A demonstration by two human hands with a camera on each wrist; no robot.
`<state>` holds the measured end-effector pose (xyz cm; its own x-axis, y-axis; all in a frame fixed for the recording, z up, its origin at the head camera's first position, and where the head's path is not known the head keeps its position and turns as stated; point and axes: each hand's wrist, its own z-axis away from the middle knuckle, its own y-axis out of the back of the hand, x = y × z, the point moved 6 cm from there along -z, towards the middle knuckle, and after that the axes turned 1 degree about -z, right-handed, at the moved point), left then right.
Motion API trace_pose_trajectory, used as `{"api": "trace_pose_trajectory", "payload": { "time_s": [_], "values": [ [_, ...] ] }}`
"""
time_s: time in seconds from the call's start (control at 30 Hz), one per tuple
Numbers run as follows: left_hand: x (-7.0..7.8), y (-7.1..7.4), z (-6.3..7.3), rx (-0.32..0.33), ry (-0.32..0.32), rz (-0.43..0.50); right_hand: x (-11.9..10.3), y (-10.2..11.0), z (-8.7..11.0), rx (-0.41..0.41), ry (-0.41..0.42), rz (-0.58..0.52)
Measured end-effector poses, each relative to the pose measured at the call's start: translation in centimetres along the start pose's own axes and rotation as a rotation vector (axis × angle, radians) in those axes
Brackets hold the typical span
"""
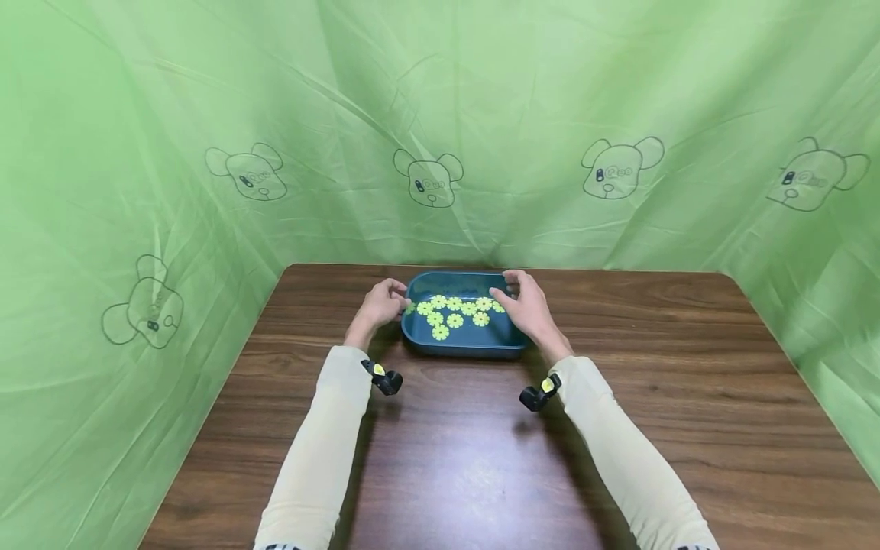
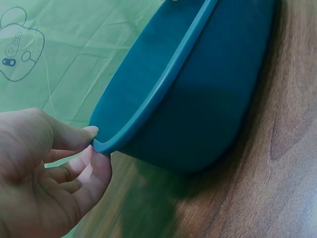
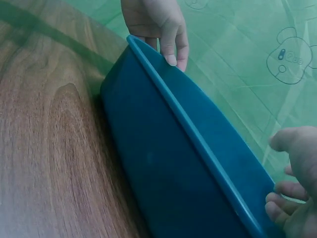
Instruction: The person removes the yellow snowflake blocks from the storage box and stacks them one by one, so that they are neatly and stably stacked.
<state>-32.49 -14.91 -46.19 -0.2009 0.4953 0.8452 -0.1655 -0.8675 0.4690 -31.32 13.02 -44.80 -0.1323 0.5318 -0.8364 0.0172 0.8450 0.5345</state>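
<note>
A dark blue plastic tub with rounded corners is at the far side of the wooden table. Several yellow-green flower-shaped pieces show inside it, on its floor. At the tub's left end, my left hand pinches the rim between thumb and fingers, as the left wrist view shows closely. My right hand is at the right end, its thumb spread away from the fingers over the tub. In the right wrist view, the right fingertips are right at the rim, with the thumb raised apart from it.
The wooden table runs under both forearms. Behind and beside it hangs a green curtain with bear-face drawings, close to the table's far edge. A small black camera sits on the left wrist and another camera on the right.
</note>
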Motion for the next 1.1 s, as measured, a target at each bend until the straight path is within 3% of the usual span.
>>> {"api": "trace_pose_trajectory", "payload": {
  "time_s": [0.63, 0.9, 1.1],
  "values": [
    [-0.2, -0.1, -0.6, -0.007, 0.011, 0.004, 1.3, -2.3, -0.9, -0.141, -0.178, 0.323],
    [-0.4, -0.1, -0.6, -0.008, 0.011, 0.008, 1.8, -3.6, -1.3, -0.212, -0.163, 0.548],
    [-0.5, -0.1, -0.5, -0.004, -0.005, 0.007, 1.6, -4.3, -1.2, -0.239, -0.088, 0.684]
  ]
}}
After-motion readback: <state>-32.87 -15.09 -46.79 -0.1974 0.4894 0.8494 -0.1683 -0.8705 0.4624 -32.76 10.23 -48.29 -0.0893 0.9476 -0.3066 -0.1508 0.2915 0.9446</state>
